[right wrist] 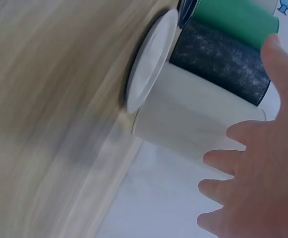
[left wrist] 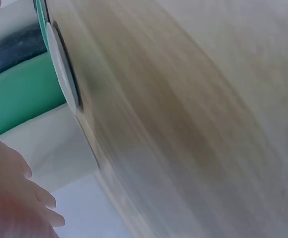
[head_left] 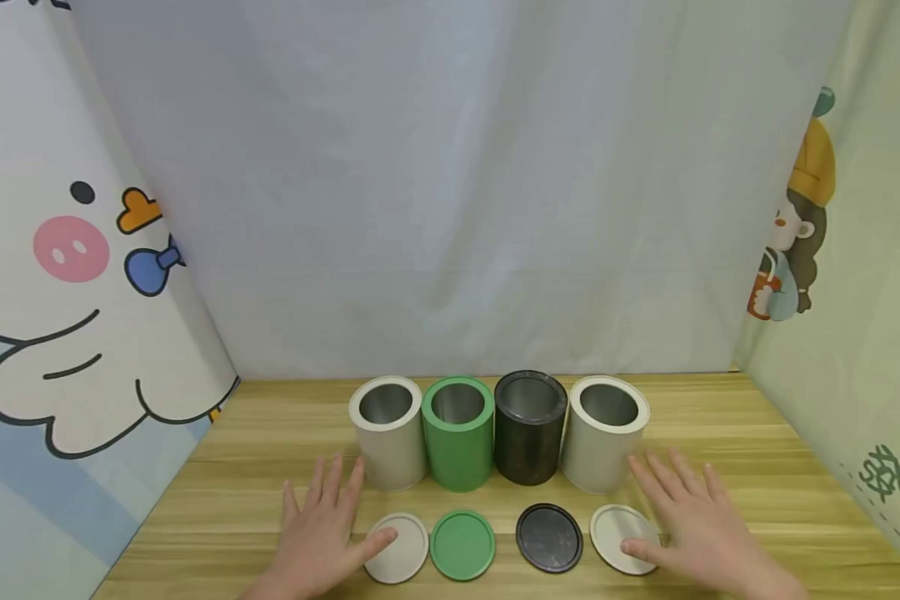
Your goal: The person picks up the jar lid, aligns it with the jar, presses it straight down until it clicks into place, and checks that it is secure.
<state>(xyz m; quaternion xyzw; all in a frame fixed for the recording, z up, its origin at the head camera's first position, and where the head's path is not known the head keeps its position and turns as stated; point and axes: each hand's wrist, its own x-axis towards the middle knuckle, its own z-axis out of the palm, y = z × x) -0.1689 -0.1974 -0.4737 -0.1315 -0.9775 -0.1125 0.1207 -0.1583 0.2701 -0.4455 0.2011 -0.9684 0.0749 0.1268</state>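
Observation:
Both hands are spread with straight fingers and hold nothing. My left hand (head_left: 318, 533) is beside the left white canister (head_left: 393, 454), its thumb overlapping the left white lid (head_left: 397, 554) in the head view. At the other end my right hand (head_left: 693, 521) has its fingertips near the right white canister (head_left: 598, 454); its thumb overlaps the right white lid (head_left: 621, 529). Between the white canisters stand a green canister (head_left: 459, 454) and a black canister (head_left: 528, 450), all upright with open tops. A green lid (head_left: 462, 546) and a black lid (head_left: 549, 538) lie flat in front of them.
The wood-grain table (head_left: 270, 433) reaches back to a pale grey curtain (head_left: 450, 208). Cloths with cartoon prints hang on both sides, a white figure on the left cloth (head_left: 37, 167) and a small character on the right cloth (head_left: 855, 350).

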